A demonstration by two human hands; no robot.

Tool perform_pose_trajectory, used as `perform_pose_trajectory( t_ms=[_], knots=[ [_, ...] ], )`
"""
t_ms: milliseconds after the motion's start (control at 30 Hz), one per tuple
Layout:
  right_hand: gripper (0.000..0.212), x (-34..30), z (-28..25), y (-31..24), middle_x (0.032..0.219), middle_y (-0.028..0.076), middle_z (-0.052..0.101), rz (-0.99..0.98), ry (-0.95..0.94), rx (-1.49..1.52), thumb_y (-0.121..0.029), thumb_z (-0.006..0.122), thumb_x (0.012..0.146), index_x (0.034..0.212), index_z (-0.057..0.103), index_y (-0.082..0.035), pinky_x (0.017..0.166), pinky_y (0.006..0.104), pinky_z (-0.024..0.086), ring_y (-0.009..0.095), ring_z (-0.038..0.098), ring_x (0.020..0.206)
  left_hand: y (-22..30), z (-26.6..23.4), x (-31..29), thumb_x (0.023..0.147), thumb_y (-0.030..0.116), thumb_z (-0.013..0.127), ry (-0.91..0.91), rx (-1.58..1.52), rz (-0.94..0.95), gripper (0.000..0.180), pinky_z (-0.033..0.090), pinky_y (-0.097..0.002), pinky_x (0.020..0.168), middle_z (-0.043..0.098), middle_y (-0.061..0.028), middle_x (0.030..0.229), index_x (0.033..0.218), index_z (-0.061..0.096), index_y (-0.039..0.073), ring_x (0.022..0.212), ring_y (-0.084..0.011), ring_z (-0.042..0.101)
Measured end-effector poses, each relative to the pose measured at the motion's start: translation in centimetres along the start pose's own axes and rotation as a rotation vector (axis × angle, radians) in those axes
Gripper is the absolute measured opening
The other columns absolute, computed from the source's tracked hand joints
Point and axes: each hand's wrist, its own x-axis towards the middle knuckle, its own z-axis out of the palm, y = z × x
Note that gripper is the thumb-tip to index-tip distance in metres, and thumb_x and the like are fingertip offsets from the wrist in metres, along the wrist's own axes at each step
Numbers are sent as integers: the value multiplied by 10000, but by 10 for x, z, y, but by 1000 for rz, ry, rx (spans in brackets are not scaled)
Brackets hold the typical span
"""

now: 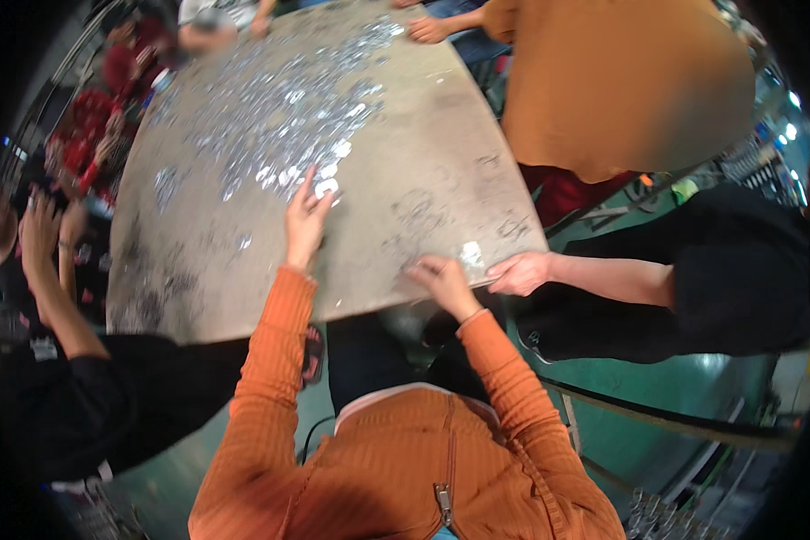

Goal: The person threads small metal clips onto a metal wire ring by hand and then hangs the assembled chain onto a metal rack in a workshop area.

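Head view looks down on a worn grey-brown table (243, 270) strewn with many small shiny metal pieces (279, 99), thickest toward its far end and thinning out toward the near edge. The person's left hand (306, 220), in a ribbed orange sleeve, reaches out over the tabletop with the fingers (308, 184) stretched forward and held loosely together, their tips touching the nearest pieces of the silvery heap — it clamps on nothing that can be seen. The right hand (441, 279) lies near the table's near edge, palm down, fingers curled inward onto the surface; whether it pinches a piece under them cannot be told. Just beside it lies a small bright cluster of pieces (471, 255), between the right hand and a co-worker's hand (520, 273) that rests on the table's corner, coming in from the right on a bare forearm with a black sleeve. Another person in an orange top (621, 81) stands at the far right side of the table, and a further hand (427, 30) touches the far edge. At the left, a person in black holds raised hands (40, 229) well apart from the table. A green floor (675, 387) shows below.
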Motion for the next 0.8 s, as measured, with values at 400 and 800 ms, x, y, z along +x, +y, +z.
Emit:
perform_pose_trajectory(
  t_ms=[400,800],
  knots=[
    [177,15,16,-102,709,23,635,30,-322,266,-165,628,834,821,672,6,640,230,444,72,554,652,56,12,-79,851,82,608,-157,-455,-191,197,503,-264,732,651,-79,908,1028,535,32,826,-129,620],
    [135,39,12,-99,723,36,644,53,-388,230,-111,637,816,829,672,19,620,230,453,79,553,632,58,8,-76,835,90,640,-199,-474,-157,156,470,-243,728,650,-52,872,967,583,29,767,-96,597]
  ],
)
